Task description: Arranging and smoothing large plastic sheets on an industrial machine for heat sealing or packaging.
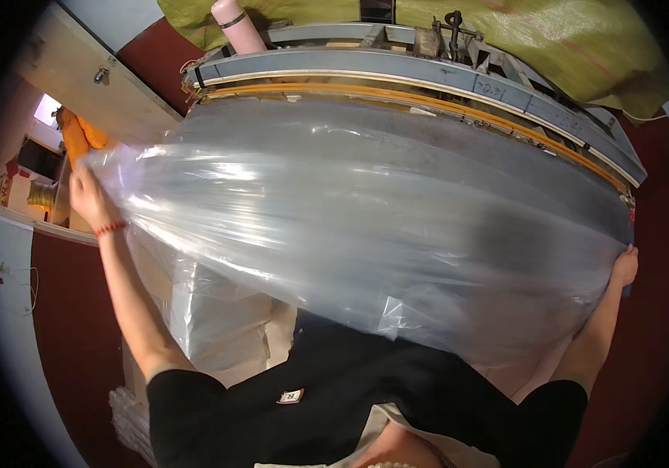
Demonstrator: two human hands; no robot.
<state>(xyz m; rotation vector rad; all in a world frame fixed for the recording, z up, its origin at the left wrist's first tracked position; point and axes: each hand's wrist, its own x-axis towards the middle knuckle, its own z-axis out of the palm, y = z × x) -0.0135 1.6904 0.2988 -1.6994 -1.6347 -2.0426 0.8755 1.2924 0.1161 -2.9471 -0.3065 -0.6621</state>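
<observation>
A wide sheet of clear plastic film (397, 210) is stretched between my two hands, glossy and creased toward the left. My left hand (91, 199), with a red bead bracelet at the wrist, is closed on the film's gathered left end and raised to the side. At the far right, my right hand (624, 267) grips the opposite edge of the film. Both arms are spread wide. The film lies over the bed of a machine with a long grey metal bar (428, 74) across its far side. My fingertips are partly hidden in the folds.
Orange strips (334, 90) run along the bar. Behind it stand a pink bottle (238, 27) and a green-yellow cover (537, 39). A door with a lock (100, 75) is at the upper left. Folded clear plastic (221, 320) lies below my left arm.
</observation>
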